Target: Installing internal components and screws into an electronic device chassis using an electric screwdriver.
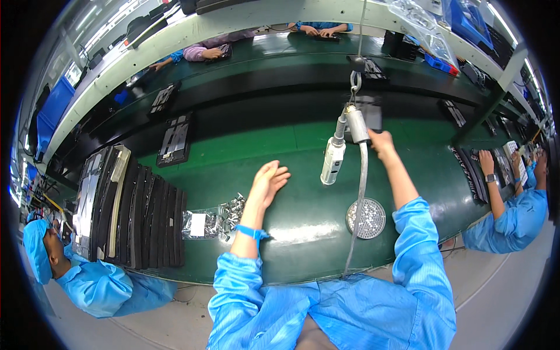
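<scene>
A dark panel (pixel 371 111) lies just beyond the right grip (pixel 380 143), whose hold I cannot tell; probably stiff, fairly light, best taken by its edges. The left grip (pixel 272 179) is empty, loosely parted.

Bright ceiling tubes (pixel 86 17) lit the room, glare whitened the bench (pixel 309 201) near its middle, blur smeared the dark case (pixel 371 109), and straight edges bowed toward black corners.

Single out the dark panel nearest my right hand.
The blurred dark panel right at your right hand, partly behind the hanging grey cylinder. The other panels lie farther away or stand in the stack at left.
</scene>
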Motion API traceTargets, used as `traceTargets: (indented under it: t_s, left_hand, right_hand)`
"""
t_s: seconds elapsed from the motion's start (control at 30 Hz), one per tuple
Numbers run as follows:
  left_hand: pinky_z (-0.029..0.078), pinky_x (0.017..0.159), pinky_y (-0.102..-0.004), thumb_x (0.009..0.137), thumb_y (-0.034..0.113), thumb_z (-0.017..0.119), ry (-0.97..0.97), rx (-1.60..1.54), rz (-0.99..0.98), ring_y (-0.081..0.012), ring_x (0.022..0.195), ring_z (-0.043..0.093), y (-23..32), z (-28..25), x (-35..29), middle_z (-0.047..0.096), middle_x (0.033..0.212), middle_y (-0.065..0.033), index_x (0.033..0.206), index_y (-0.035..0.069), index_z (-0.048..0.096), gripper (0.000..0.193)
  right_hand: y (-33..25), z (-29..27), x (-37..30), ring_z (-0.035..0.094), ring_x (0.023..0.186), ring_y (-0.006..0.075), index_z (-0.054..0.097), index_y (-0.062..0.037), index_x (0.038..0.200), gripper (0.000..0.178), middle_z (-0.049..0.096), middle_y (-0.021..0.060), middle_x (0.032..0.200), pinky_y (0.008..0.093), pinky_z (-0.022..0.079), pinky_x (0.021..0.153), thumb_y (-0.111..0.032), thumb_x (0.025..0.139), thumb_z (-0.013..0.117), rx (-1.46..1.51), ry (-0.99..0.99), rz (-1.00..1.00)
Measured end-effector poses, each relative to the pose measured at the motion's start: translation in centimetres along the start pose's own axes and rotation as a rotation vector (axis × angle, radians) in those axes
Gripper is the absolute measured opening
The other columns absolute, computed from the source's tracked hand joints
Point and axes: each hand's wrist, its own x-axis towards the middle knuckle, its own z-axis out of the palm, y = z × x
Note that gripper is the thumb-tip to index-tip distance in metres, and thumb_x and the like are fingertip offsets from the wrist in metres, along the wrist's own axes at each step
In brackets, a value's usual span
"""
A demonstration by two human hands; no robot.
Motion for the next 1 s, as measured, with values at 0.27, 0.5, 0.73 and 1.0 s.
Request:
traceTargets:
  t_s: [0.27, 0.5, 0.73, 1.0]
  left_hand:
    - [0.052, 0.078, -0.0357, 0.093, 0.021, 0.061, 0.098, -0.009, 0.052, -0.0228, 0.092, 0.063, -2.8, 2.5, 5.5, 0.061, 0.11, -0.0158, 0.136, 0.001, 0.035, 0.054]
    - [0.053, 0.065, -0.0289, 0.094, 0.007, 0.054, 0.264, 0.175, 0.241, -0.015, 0.08, 0.062, -2.3, 0.3, 1.2, 0.063, 0.101, -0.01, 0.143, 0.002, 0.032, 0.054]
    - [0.046, 0.097, -0.0356, 0.094, 0.001, 0.049, 0.196, 0.146, 0.188, -0.0218, 0.114, 0.055, -3.0, -0.2, -9.3, 0.053, 0.13, -0.0158, 0.145, 0.002, 0.028, 0.055]
    - [0.032, 0.108, -0.0326, 0.092, 0.004, 0.053, 0.124, 0.335, 0.182, -0.0223, 0.131, 0.039, -8.1, -0.7, -21.8, 0.037, 0.145, -0.0153, 0.146, -0.005, 0.023, 0.062]
  right_hand:
    - [1.6, 8.4, -8.4, 0.057, 0.061, 0.0128, 0.055, 0.0056, 0.115, 0.054, 0.067, 0.0074, 0.088, 0.0237, 0.044, 0.052, -0.043, 0.092, 0.057, 0.512, -0.802, -0.052]
    - [-8.4, 4.3, -20.0, 0.06, 0.08, 0.0141, 0.032, -0.0029, 0.14, 0.085, 0.063, 0.0075, 0.086, 0.0298, 0.047, 0.077, -0.049, 0.08, 0.071, 0.547, -0.937, -0.68]
    - [-7.1, 2.4, -23.0, 0.048, 0.063, 0.0035, 0.055, -0.0016, 0.117, 0.044, 0.051, -0.0062, 0.068, 0.021, 0.042, 0.062, -0.011, 0.079, 0.074, 0.397, -0.469, -0.542]
    - [-2.3, -3.4, -22.9, 0.041, 0.044, 0.0025, 0.047, -0.0004, 0.1, 0.023, 0.044, -0.0054, 0.054, 0.019, 0.033, 0.043, 0.007, 0.083, 0.06, 0.644, -0.311, -0.499]
